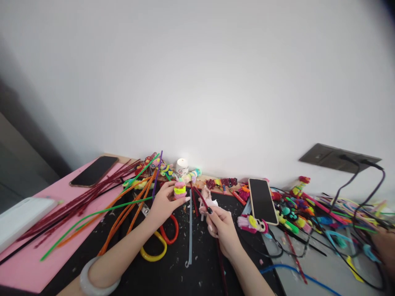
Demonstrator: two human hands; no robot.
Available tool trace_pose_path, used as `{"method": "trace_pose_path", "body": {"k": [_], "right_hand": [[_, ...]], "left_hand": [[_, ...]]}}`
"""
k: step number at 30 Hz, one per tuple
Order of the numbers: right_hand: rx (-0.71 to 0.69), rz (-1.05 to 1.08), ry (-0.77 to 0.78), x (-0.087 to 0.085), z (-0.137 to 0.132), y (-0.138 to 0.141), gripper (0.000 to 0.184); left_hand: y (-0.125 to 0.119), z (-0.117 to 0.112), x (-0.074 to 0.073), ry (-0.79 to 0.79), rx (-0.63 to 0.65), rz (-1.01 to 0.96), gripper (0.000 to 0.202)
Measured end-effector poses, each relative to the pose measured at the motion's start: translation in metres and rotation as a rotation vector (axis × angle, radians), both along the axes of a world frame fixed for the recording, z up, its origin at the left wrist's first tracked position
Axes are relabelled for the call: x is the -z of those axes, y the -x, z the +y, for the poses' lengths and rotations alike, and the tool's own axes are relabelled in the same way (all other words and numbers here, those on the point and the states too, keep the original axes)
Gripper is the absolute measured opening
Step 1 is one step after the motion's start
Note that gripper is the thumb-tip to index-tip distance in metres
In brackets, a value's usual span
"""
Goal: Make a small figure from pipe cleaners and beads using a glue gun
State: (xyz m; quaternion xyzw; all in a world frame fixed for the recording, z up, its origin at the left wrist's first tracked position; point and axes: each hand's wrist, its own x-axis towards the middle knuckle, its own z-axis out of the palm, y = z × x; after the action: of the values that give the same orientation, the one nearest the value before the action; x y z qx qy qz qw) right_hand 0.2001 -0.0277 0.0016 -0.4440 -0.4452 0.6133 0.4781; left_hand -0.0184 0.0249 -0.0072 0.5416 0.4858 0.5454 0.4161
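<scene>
My left hand (pixel 163 203) is closed around a small pink and yellow fuzzy piece (pixel 180 189), which looks like coiled pipe cleaner. In a pinch between thumb and fingers, my right hand (pixel 222 230) holds a dark red pipe cleaner (pixel 202 199); its upper end points up and left, and a red length hangs below the hand. A pale translucent strip (pixel 190 226) with a hooked lower end lies on the black mat (pixel 173 273) between my hands. Scissors (pixel 154 258) with red and yellow handles lie partly hidden under my left forearm. Behind my right hand is a crumpled pale wrapper (pixel 210 200).
Orange, green and dark red pipe cleaners (pixel 92 195) spread over a pink board (pixel 33 269) at left, near a dark phone (pixel 94 170). A light-framed phone (pixel 263 201) leans at right beside a fuzzy doll (pixel 252 224). Black cables (pixel 354 201) run from a wall socket (pixel 339 158).
</scene>
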Motion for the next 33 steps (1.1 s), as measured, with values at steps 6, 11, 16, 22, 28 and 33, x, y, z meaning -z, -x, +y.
{"method": "trace_pose_path", "body": {"k": [6,11,16,22,28,33], "right_hand": [[0.045,0.018,-0.039,-0.001,0.0,0.001,0.054],[0.081,-0.031,-0.055,-0.002,0.001,0.001,0.051],[0.104,-0.165,-0.124,0.003,0.004,-0.004,0.054],[0.158,-0.326,-0.258,0.008,0.002,-0.006,0.052],[0.189,-0.386,-0.297,0.005,0.001,-0.005,0.046],[0.207,-0.402,-0.304,0.003,0.0,-0.004,0.044]], "left_hand": [[0.0,-0.003,-0.003,-0.016,0.048,0.127,0.039],[-0.002,-0.008,-0.009,0.013,0.106,0.203,0.033],[-0.003,-0.013,-0.012,0.003,0.141,0.313,0.026],[-0.005,-0.016,-0.018,-0.048,0.215,0.353,0.023],[-0.007,-0.019,-0.024,-0.073,0.239,0.392,0.021],[-0.009,-0.02,-0.023,-0.059,0.223,0.397,0.021]]}}
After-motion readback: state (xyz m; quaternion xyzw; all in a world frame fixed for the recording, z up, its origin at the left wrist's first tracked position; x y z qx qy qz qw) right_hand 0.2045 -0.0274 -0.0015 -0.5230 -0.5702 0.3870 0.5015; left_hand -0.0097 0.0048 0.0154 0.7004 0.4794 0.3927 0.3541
